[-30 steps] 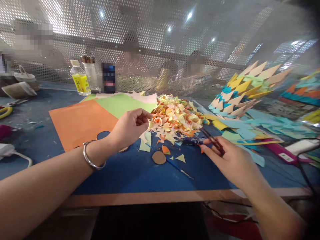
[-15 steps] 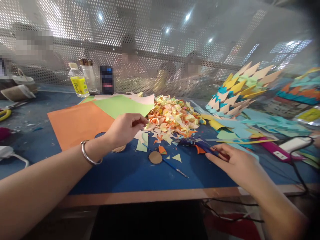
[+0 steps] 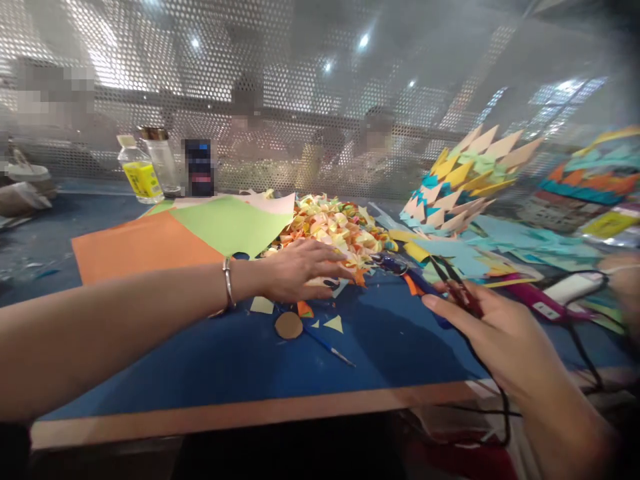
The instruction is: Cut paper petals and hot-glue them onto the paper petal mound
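My left hand [image 3: 305, 270], with a silver bracelet at the wrist, stretches palm down over the front of the heap of small cut paper pieces [image 3: 333, 227]. Its fingers are spread and nothing shows in them. In my right hand [image 3: 500, 323] is a pair of dark tweezers [image 3: 457, 287], points up and forward. The thumb of that hand lies against the handle of a blue hot glue gun [image 3: 425, 288] with an orange trigger; how firmly the gun is held I cannot tell. Nearer me lie a round cardboard disc [image 3: 289, 325] and a thin blue brush-like tool [image 3: 330, 348].
Orange [image 3: 145, 247] and green paper sheets [image 3: 235, 223] lie at left, before a bottle [image 3: 140, 173] and a phone [image 3: 199, 167]. A spiky paper cone [image 3: 465, 183] stands at back right. A black cord [image 3: 493, 383] hangs over the table edge. Another person's hand [image 3: 625, 280] shows far right.
My left hand has moved right and its fingers have opened out over the paper heap. In my right hand the tweezers now point upward, and the glue gun's cord has come nearer.
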A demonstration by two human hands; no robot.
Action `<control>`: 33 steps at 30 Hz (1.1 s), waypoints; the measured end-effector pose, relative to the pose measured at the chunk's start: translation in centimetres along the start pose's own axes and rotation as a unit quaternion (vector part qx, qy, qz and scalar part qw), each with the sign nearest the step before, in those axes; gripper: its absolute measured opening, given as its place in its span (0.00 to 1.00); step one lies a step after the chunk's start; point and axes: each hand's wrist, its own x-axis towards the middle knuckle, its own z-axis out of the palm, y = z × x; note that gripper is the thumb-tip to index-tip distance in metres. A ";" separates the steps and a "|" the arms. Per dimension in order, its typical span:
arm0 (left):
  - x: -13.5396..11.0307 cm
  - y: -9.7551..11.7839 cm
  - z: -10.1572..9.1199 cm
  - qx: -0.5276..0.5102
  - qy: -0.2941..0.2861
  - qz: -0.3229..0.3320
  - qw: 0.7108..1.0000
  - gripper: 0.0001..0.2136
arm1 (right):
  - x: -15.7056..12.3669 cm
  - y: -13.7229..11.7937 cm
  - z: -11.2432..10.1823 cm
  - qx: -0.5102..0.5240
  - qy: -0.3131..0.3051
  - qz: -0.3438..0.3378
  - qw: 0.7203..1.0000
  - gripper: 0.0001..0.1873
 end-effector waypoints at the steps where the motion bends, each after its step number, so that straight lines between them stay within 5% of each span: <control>1: 0.7 0.0 0.5 0.010 -0.018 0.025 0.999 0.21 | 0.0 -0.2 0.0 -0.003 0.000 0.009 1.000 0.28; 7: 4.4 -1.4 2.5 0.057 -0.058 0.124 0.989 0.20 | 0.2 -0.5 -0.3 -0.005 0.028 0.051 0.998 0.31; 18: 6.6 -10.3 1.4 0.129 -0.022 0.083 0.988 0.15 | 1.2 -0.1 -0.3 -0.032 -0.014 0.007 0.999 0.26; 25: 5.7 -8.2 0.5 0.094 -0.026 0.064 0.993 0.16 | 1.5 0.4 -0.3 -0.055 -0.047 -0.008 0.997 0.25; 33: 1.1 -5.2 -0.1 0.077 0.069 -0.062 0.993 0.13 | 1.5 0.6 -0.2 -0.048 -0.049 -0.022 0.997 0.22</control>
